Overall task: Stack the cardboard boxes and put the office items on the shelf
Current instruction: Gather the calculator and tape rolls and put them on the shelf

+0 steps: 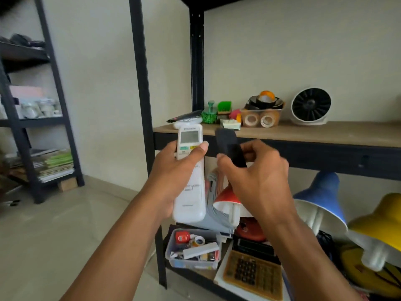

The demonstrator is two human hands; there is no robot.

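My left hand (173,170) grips a long white remote control (190,192) with a small screen, held upright in front of the shelf's left post. Beside it, my right hand (258,177) holds a slim black remote (227,144) between thumb and fingers, its top tilted toward the wooden shelf board (325,131). Both remotes hover just below and in front of the board's front edge. On the board lie another white remote with a black one on top (186,119) at the left end. No cardboard boxes are in view.
The shelf board also carries green brushes (217,111), a clear tub of tape rolls (261,115) and a small fan (311,107). Below stand red, blue (319,198) and yellow lamps, a tub of small items (193,248) and a calculator (253,274). A second rack (32,118) stands left.
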